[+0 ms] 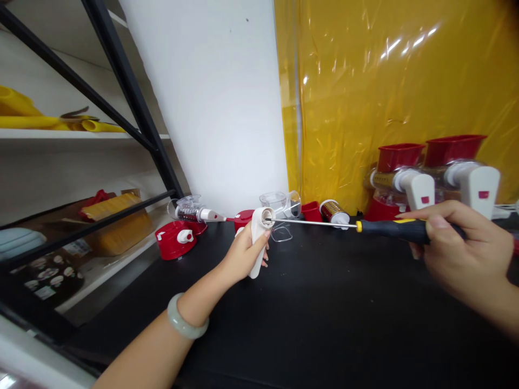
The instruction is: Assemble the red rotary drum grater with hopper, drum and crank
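Observation:
My left hand [242,254] is wrapped round a white plastic handle part [259,237], holding it upright over the black table [332,313]. My right hand [462,251] grips the black and yellow handle of a long screwdriver [389,228]. Its thin metal shaft runs left, and the tip sits in the round opening at the top of the white part. A pale green bangle [186,323] circles my left wrist.
Two assembled red and white grinders [409,178] stand at the back right by a yellow plastic curtain [397,81]. Loose red bases [175,240], clear housings [279,204] and a metal drum [334,212] lie at the back. A black-framed shelf [81,216] is at the left.

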Tool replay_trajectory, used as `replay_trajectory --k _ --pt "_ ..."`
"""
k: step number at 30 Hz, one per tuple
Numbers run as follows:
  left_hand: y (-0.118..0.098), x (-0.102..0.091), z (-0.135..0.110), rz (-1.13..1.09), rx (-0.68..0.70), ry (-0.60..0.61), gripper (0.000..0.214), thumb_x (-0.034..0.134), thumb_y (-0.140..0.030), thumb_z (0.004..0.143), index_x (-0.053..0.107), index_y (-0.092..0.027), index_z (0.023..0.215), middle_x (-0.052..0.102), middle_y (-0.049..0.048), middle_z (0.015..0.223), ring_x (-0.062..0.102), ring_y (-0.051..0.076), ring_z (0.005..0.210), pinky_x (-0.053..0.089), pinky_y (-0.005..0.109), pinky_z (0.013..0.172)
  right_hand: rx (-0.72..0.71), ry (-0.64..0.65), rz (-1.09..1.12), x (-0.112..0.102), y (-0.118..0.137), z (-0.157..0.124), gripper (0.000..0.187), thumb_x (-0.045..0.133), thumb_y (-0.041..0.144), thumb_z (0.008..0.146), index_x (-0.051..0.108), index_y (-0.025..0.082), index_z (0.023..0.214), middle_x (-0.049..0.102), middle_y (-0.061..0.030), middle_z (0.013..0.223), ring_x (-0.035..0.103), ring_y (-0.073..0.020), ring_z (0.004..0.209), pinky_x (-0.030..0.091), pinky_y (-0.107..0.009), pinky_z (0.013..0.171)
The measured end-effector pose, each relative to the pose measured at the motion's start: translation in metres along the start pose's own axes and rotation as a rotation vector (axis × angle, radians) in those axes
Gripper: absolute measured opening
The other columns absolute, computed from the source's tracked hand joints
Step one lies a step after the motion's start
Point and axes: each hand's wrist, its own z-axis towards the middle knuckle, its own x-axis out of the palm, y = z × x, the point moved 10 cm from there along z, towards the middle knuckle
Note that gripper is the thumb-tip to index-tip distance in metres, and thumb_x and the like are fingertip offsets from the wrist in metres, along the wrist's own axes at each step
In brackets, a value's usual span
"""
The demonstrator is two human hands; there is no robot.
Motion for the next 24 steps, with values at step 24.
replay_trajectory --k 24 --pt "-0.0098 -0.0025 0.0001 -0.015 0.072 -0.038 0.033 0.059 -0.048 0.088 0.047 -0.018 0.097 0.056 -0.0025 0.076 0.060 0.012 0.055 0.059 0.030 0.052 -0.040 -0.036 0.022 -0.0027 0.0045 -0.0015 0.024 0.055 0.037 0.089 0.069 0.021 0.078 0.055 0.0031 0.045 0.048 -0.0108 0.034 0.033 -0.023 0.034"
